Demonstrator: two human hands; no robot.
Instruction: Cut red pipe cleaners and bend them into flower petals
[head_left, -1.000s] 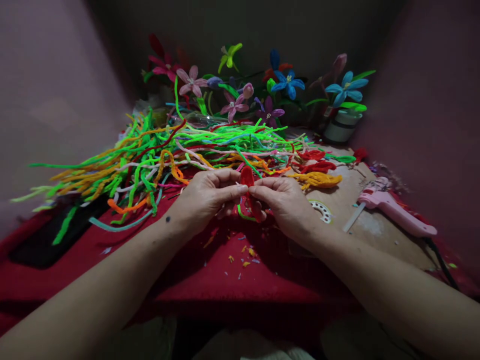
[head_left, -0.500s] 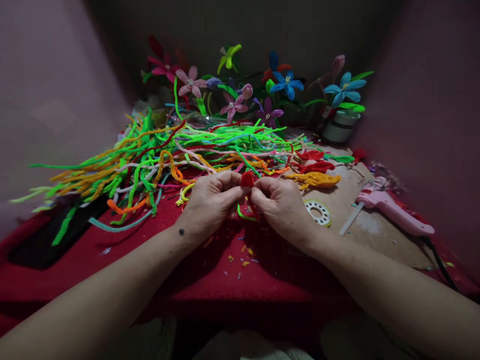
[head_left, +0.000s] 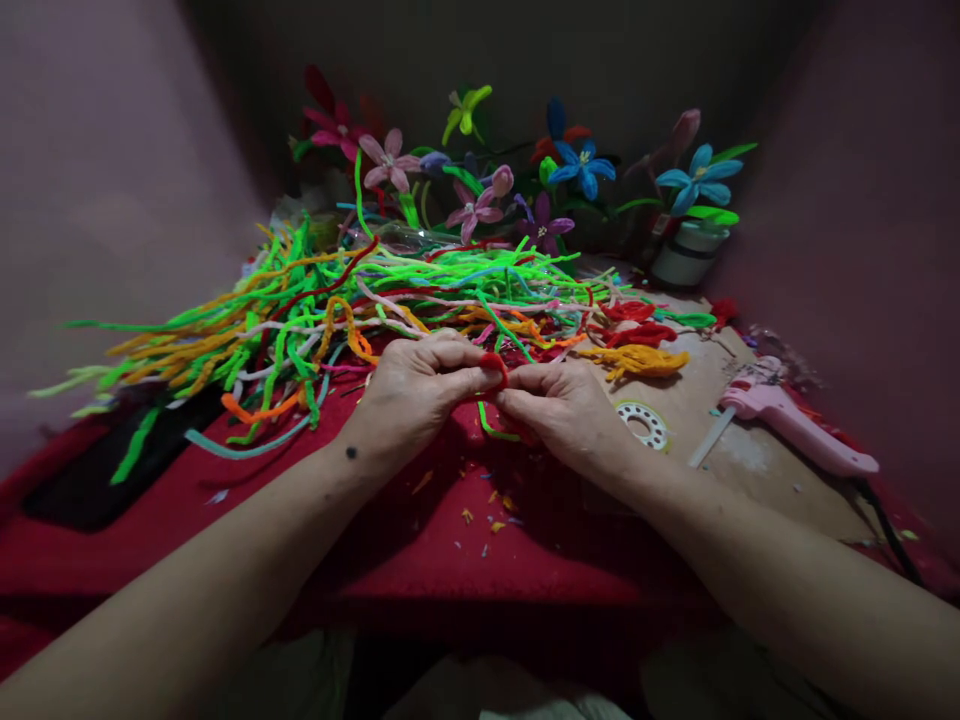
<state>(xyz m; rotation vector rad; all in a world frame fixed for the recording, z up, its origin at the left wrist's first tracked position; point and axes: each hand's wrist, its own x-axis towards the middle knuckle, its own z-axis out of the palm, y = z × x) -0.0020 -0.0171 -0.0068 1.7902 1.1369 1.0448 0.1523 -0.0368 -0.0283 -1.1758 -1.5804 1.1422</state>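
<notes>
A red pipe cleaner [head_left: 494,364], bent into a small curve, is pinched between my two hands over the red cloth. My left hand [head_left: 424,385] has thumb and forefinger closed on its upper part. The fingertips of my right hand [head_left: 566,405] are pressed together on its right end, close beside the left fingertips. Part of the red piece is hidden behind the fingers. Just below them a short green pipe cleaner [head_left: 495,428] lies on the cloth. A white spool [head_left: 641,427] with holes round it lies to the right of my right hand.
Behind my hands a heap of green, orange and white pipe cleaners [head_left: 300,330] spreads leftwards. Several finished flowers [head_left: 390,160] stand at the back. A pink glue gun [head_left: 799,410] with a glue stick rests on cardboard [head_left: 750,490] at the right, near red and orange bundles [head_left: 641,358]. Scraps lie on the red cloth [head_left: 420,565].
The red pipe cleaner has turned from a raised, broad shape to a thinner curve lower between the fingertips. My left fingers reach further over it. The whole view has shifted slightly.
</notes>
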